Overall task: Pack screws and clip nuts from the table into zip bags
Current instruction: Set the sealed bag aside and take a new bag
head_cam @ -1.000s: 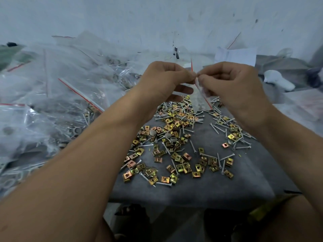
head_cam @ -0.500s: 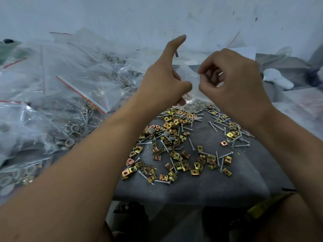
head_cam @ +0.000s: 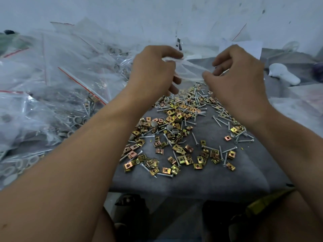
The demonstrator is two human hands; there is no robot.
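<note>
Two hands were raised over the bench (head_cam: 192,182), and one thin, clear zip bag (head_cam: 190,69) was stretched between them, crinkled and see-through. The left hand (head_cam: 153,74) was curled tight on the bag's bunched edge, with thumb and forefinger pinched on the film near the top. The right hand (head_cam: 237,79) was curled too, fingertips pinched on the opposite edge. Whether anything was already in the bag couldn't be made out.

Below them, the clip nuts (head_cam: 176,117) were spread loose across a grey, felt-like cloth covering the bench: way too many for an exact count, easily several dozen, small folded squares of brassy, yellow-and-copper plated metal, each with a hole in the middle. Mixed in were the screws (head_cam: 216,120), a few dozen at least, slim, silvery, pointed, with flat heads, lying every which way. A handful of dull grey round caps (head_cam: 169,127) were seen among the nuts.

On the left, a big heap of filled bags (head_cam: 57,88) was piled up, glossy and wrinkled, with red zip strips; screws and grey washers were visible through the plastic. One white lump (head_cam: 283,74) was noted at far right.
</note>
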